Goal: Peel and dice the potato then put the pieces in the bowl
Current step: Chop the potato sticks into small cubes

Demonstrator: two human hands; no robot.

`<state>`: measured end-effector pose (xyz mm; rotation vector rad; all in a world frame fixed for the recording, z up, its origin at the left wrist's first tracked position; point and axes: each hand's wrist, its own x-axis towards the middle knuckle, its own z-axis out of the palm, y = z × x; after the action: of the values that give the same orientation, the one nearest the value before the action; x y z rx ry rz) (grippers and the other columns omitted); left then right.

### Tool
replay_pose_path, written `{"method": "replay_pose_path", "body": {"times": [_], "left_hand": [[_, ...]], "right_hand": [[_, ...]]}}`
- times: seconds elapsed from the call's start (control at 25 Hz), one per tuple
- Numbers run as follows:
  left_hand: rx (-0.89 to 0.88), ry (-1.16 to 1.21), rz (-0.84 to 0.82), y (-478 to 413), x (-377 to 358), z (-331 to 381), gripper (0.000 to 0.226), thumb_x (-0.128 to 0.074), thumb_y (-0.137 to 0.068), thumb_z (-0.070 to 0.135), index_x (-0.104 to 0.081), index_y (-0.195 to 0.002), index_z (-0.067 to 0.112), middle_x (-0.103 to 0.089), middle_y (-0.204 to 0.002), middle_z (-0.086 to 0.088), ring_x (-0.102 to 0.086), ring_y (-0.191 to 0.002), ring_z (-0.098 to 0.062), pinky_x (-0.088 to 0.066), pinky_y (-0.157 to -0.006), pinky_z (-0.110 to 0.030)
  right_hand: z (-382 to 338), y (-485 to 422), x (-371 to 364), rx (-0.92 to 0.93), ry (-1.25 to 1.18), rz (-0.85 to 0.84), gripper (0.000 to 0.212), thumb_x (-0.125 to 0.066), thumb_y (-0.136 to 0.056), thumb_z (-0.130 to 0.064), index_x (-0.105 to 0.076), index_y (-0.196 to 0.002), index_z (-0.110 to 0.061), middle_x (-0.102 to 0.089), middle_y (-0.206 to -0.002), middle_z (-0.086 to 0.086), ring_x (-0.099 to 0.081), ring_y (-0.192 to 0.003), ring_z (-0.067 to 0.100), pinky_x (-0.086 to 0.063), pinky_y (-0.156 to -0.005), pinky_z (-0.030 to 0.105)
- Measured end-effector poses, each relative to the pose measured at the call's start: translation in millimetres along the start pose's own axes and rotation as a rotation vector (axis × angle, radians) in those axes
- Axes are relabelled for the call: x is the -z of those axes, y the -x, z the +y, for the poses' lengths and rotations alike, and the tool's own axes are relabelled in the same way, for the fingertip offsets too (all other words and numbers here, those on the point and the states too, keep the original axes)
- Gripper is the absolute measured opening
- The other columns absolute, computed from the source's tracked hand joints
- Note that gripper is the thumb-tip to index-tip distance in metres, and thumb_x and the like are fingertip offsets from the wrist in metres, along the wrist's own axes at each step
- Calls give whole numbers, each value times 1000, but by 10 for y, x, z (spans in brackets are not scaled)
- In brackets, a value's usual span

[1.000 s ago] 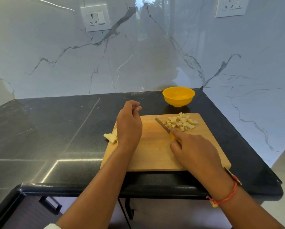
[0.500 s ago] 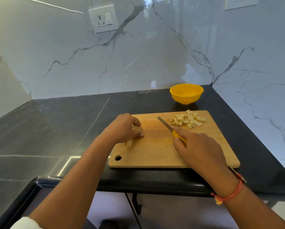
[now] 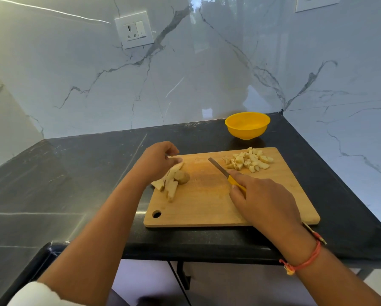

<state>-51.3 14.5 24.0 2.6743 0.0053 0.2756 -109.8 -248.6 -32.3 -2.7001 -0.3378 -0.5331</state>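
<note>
Stiff, wet, likely slippery potato strips are being steadied by the left hand, fingers curled on them; the knife is being clamped by the right hand.

Black stone countertop (glossy), wooden cutting board near its front edge — yellow bowl just behind.

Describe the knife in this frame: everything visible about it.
The knife is a small kitchen knife with a narrow, straight, silver-grey blade, apparently metal, and a yellow handle mostly hidden inside the right hand, which grips it. It lies at a slant over the wooden cutting board, tip pointing up-left, between the uncut potato strips and the diced pile, touching neither. Whether the blade rests on the board is unclear.
</note>
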Motion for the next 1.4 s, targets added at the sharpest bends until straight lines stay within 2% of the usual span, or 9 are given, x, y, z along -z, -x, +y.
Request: {"method": "replay_pose_path", "body": {"times": [0.08, 0.28, 0.4, 0.56, 0.68, 0.8, 0.96, 1.12, 1.4], "left_hand": [[62, -72, 53, -75, 16, -26, 22, -59, -98, 25, -64, -118, 17, -66, -112, 0, -61, -102, -18, -44, -83, -27], [70, -197, -179, -178, -76, 37, 27, -66, -92, 38, -71, -109, 17, -70, -103, 1, -62, -94, -16, -49, -83, -28], [64, -218, -154, -222, -153, 74, 25, -70, -90, 34, -71, -106, 16, -70, -102, 0, -62, -91, -16, -49, -82, -26], [18, -109, -80, -214, -164, 157, 15, -68, -92, 24, -71, -105, 17, -69, -101, 0, -61, -86, -11, -47, -77, -21], [-90, 9, 2, -138, -177, 330, 9, -68, -92, 24, -71, -100, 22, -68, -91, 8, -61, -81, -6, -46, -72, -15], [-156, 4, -60, -12, -379, 571, 14, -69, -92, 26, -74, -104, 24, -68, -91, 14, -61, -81, -2, -42, -70, -10], [-169, -62, -24, 120, -649, 701, 22, -63, -95, 24, -75, -113, 21, -73, -105, 5, -62, -88, -8, -47, -81, -19], [-146, 10, 82, 162, -673, 664, 19, -65, -94, 24, -78, -107, 18, -74, -100, 2, -64, -92, -12, -49, -86, -23], [-129, 51, 161, 198, -741, 666, 17, -67, -92, 24, -79, -103, 18, -75, -93, 2, -63, -85, -10, -52, -83, -26]], "right_hand": [[-5, 5, 2, 0, 1, 6, 47, -35, -95, -54, -39, -142, -49, -48, -59, -16, -47, -51, 5, -36, -41, 22], [-10, 8, -3, -9, 7, 17, 48, -34, -94, -53, -40, -141, -49, -48, -58, -16, -47, -50, 5, -36, -41, 23], [-9, 7, -3, -12, -4, 16, 48, -34, -94, -52, -40, -141, -49, -48, -58, -15, -47, -50, 5, -35, -41, 24], [-14, 10, 7, -23, -32, 5, 48, -34, -95, -52, -39, -142, -48, -49, -60, -15, -49, -53, 7, -47, -46, 27], [-18, 6, 4, -55, -44, 30, 47, -35, -96, -48, -41, -143, -45, -49, -58, -14, -48, -51, 6, -44, -43, 25], [-26, -4, 2, -79, -57, 27, 47, -34, -97, -47, -39, -144, -43, -51, -60, -14, -49, -53, 7, -45, -44, 25], [-35, 5, 11, -73, -69, 26, 47, -35, -96, -48, -39, -143, -44, -53, -61, -13, -51, -54, 8, -51, -48, 31], [-52, 12, 19, -48, -51, 28, 48, -35, -95, -48, -41, -142, -46, -51, -59, -12, -49, -51, 7, -45, -44, 27], [-95, -20, 40, -31, -9, -26, 47, -33, -97, -48, -37, -144, -48, -50, -63, -12, -48, -56, 8, -48, -49, 29]]}}
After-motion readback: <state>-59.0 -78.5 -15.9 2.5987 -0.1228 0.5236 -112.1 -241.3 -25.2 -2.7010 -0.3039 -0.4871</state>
